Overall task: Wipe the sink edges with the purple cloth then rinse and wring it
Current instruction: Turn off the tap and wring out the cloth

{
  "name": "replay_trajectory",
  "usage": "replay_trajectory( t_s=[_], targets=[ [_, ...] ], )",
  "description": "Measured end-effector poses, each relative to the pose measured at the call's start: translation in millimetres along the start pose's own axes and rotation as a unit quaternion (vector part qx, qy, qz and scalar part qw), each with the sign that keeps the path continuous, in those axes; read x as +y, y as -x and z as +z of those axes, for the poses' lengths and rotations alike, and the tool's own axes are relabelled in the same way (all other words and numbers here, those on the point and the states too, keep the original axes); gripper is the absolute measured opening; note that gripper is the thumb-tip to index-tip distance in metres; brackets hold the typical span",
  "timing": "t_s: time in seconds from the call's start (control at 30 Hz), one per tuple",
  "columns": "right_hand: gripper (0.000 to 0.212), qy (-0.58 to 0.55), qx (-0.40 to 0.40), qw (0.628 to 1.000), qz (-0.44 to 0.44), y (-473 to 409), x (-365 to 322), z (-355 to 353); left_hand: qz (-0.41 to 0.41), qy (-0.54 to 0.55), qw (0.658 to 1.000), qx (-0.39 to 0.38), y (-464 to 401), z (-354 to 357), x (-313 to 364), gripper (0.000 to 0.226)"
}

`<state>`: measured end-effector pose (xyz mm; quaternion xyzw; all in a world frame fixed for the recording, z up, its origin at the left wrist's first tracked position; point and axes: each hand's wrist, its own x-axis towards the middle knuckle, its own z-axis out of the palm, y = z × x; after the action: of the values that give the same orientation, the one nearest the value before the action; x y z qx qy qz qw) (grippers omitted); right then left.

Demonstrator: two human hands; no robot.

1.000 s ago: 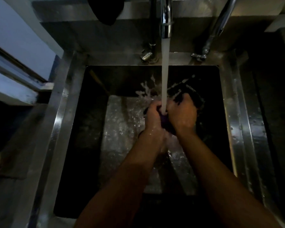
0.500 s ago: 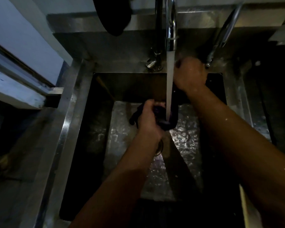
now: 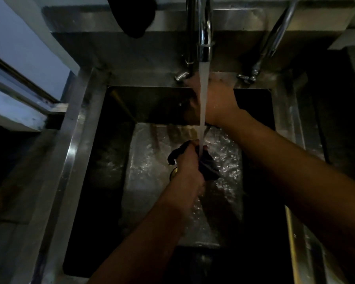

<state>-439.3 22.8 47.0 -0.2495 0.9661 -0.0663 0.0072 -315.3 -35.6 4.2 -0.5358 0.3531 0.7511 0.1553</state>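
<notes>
My left hand (image 3: 188, 158) grips the bunched purple cloth (image 3: 208, 167) low in the steel sink (image 3: 74, 152), right under the running stream (image 3: 203, 103) from the tap (image 3: 204, 31). Cloth ends stick out on both sides of the fist. My right hand (image 3: 215, 99) reaches to the back edge of the sink, at the base of the tap beside its small handle (image 3: 181, 75). Its fingers are hidden behind the water and the hand's back, so their grip cannot be made out.
A second curved pipe (image 3: 275, 37) with a valve (image 3: 246, 77) stands at the back right. A dark object (image 3: 133, 15) hangs over the back ledge. A window sill (image 3: 19, 103) lies to the left. Water pools on the sink floor around the drain (image 3: 173, 172).
My right hand let go of the cloth, rose to the back right edge, then shifted left to the tap base. My left hand keeps holding the cloth under the stream.
</notes>
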Motion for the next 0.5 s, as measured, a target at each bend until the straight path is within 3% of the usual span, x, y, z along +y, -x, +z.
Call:
replay_trajectory(
  t_s=[0.23, 0.37, 0.5],
  targets=[
    [0.067, 0.039, -0.019, 0.999, 0.002, 7.7, 2.2, 19.5, 0.021, 0.001, 0.999, -0.043, -2.8, -5.6, 1.3, 0.025],
    [0.066, -0.005, -0.042, 0.999, 0.032, 11.9, 0.4, 31.5, 0.072, -0.024, 0.996, -0.051, 2.3, -8.7, 7.4, 0.017],
    [0.068, -0.097, -0.112, 0.987, 0.056, 15.5, 16.6, 25.0, 0.151, -0.089, 0.979, -0.106, 17.8, -16.3, 17.8, 0.015]
  ],
)
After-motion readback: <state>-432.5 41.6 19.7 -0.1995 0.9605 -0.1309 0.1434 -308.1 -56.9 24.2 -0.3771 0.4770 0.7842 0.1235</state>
